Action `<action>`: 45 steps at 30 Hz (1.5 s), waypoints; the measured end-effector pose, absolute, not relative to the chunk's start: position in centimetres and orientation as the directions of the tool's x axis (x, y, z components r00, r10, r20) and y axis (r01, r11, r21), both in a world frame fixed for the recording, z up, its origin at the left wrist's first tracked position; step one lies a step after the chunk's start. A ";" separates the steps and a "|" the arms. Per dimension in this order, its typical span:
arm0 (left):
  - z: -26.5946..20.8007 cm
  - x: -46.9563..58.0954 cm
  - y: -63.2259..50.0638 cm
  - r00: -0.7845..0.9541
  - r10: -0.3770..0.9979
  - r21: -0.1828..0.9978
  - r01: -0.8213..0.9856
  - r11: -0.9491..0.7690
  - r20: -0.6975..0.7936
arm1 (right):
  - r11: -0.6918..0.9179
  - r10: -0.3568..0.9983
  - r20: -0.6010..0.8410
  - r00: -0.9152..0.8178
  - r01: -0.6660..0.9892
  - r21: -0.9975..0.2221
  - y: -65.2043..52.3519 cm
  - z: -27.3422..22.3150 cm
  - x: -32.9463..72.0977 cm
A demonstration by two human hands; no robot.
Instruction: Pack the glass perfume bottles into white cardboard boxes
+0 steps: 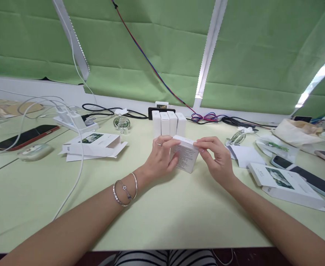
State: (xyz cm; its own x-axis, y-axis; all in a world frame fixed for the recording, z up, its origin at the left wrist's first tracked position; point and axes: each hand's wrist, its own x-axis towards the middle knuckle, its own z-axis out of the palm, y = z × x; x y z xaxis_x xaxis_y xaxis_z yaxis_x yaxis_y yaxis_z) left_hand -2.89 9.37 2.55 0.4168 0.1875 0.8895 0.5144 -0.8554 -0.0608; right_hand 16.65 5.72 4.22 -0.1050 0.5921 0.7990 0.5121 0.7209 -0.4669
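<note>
Well, two hands [160, 156] on one box [187, 158]

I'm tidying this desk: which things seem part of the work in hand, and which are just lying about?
Likely part of the work:
white box held by the left hand and right hand
four upright boxes behind it
possibly the left carton and right carton, both opened

Likely just lying about:
red-edged phone
power strip
light-edged phone
black cable coil

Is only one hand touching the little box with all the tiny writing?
No, the left hand and the right hand both have fingers on the white box.
</note>
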 end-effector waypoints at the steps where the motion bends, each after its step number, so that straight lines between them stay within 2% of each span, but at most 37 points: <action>1: 2.5 -2.9 9.4 0.413 0.189 -0.057 0.515 -0.855 0.891 | 0.718 0.594 0.798 -0.107 0.519 -0.465 5.8 4.2 16.7; 15: 2.5 -3.1 9.6 0.403 0.242 0.024 0.476 -0.879 0.883 | 0.719 0.572 0.812 -0.114 0.546 -0.430 5.8 4.0 16.6; 18: 2.8 -3.2 9.6 0.362 0.268 0.092 0.436 -0.895 0.893 | 0.705 0.568 0.818 -0.086 0.563 -0.431 5.8 3.9 16.5; 22: 3.7 -3.4 9.2 0.243 0.372 0.232 0.458 -0.858 0.896 | 0.722 0.536 0.840 -0.086 0.561 -0.404 5.6 3.6 16.2; 25: 4.3 -3.4 8.8 0.215 0.388 0.265 0.443 -0.857 0.896 | 0.752 0.494 0.862 -0.114 0.554 -0.357 5.4 3.6 16.0; 38: 3.8 -3.2 9.0 0.197 0.361 0.243 0.452 -0.858 0.911 | 0.781 0.526 0.819 -0.230 0.512 -0.358 5.9 3.0 16.0; 45: 3.8 -3.7 9.4 0.376 0.187 -0.035 0.511 -0.859 0.907 | 0.799 0.507 0.834 -0.220 0.483 -0.358 6.1 2.3 15.9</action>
State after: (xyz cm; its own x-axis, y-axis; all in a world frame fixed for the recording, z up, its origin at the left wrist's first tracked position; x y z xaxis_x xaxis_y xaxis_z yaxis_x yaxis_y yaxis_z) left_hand -3.69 9.37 3.76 0.3764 0.1867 0.9074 0.5113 -0.8587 -0.0355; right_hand 15.89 6.07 2.31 -0.2198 0.5068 0.8336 0.4829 0.7990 -0.3584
